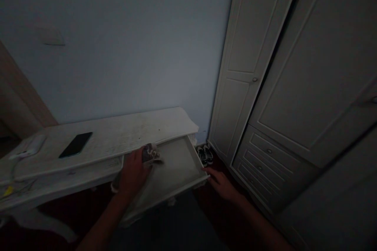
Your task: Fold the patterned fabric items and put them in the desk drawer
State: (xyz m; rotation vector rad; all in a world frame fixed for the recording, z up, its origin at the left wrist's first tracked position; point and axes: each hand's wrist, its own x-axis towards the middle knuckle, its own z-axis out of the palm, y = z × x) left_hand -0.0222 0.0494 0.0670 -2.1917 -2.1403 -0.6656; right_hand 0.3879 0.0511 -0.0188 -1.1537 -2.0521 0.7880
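Observation:
A white drawer is pulled out from under a white table top. In its left part my left hand is closed on a crumpled, patterned cloth, which bunches up beyond the fingers. At the drawer's front right corner, my right hand grips the edge with its fingertips. The dim light hides the exact placing of the fingers on both hands.
A dark phone lies on the table top, with a white device and cable left of it. Black-and-white shoes stand on the floor beyond the drawer. A white wardrobe with small drawers rises at the right.

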